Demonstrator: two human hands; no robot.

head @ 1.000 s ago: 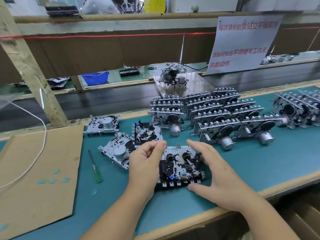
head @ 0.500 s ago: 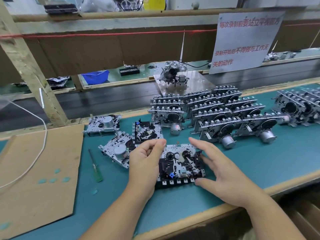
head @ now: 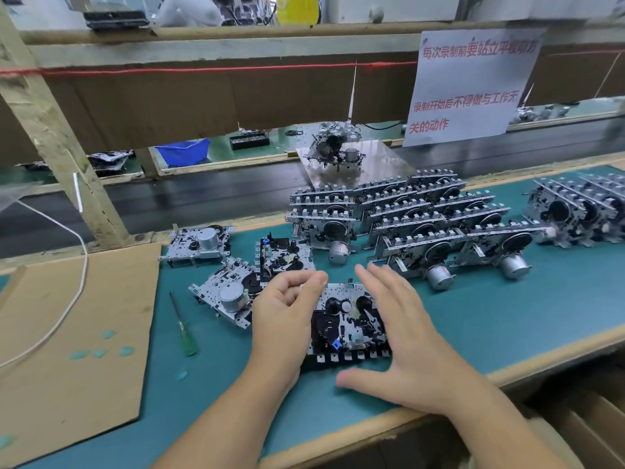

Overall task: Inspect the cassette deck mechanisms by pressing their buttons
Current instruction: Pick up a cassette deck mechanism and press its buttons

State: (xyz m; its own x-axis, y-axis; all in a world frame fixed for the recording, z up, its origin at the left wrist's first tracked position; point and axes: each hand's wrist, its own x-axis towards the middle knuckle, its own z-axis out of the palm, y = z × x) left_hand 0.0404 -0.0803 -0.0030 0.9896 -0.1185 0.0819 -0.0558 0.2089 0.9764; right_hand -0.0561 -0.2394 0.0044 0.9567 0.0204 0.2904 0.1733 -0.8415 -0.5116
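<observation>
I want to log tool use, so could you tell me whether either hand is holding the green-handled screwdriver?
No, the green-handled screwdriver lies on the teal mat, apart from the left hand and right hand.

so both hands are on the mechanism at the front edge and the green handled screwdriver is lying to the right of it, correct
Not quite. In the head view the green-handled screwdriver lies to the left of the mechanism, beside the cardboard sheet. The rest holds: the left hand and right hand are both on it.
</observation>
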